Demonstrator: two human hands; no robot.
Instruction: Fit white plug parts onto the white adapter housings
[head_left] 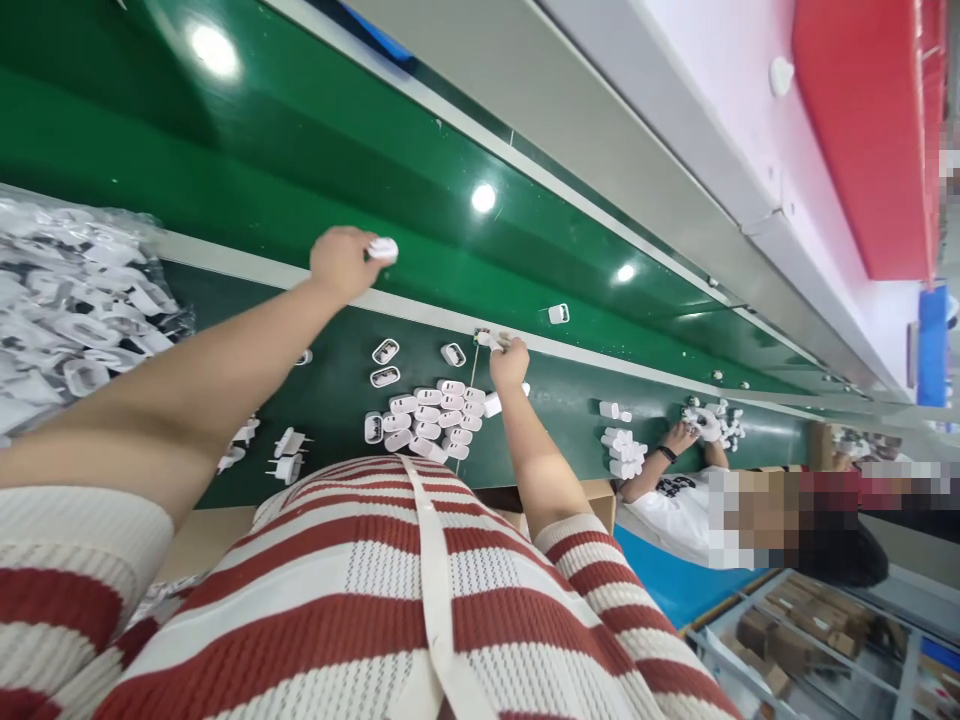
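My left hand [341, 262] is closed, pinching a white charger housing [383, 250] over the green belt. At the belt's near edge, my right hand [510, 365] grips a small white part [489, 340]; its exact kind is too small to tell. Another white piece [493, 404] lies just below the right wrist, partly hidden. Between my arms, a cluster of white charger housings [427, 414] rests on the dark green table. Open housings with inner parts showing, such as one housing [453, 354], lie apart from the cluster. A single housing [559, 314] sits on the belt.
A clear bag [82, 290] of white plastic parts lies at the left. White plug pieces [288, 455] are near my left elbow. A co-worker [682, 500] handles white parts to the right, near a stack of white housings [624, 452]. A metal rail borders the belt's far side.
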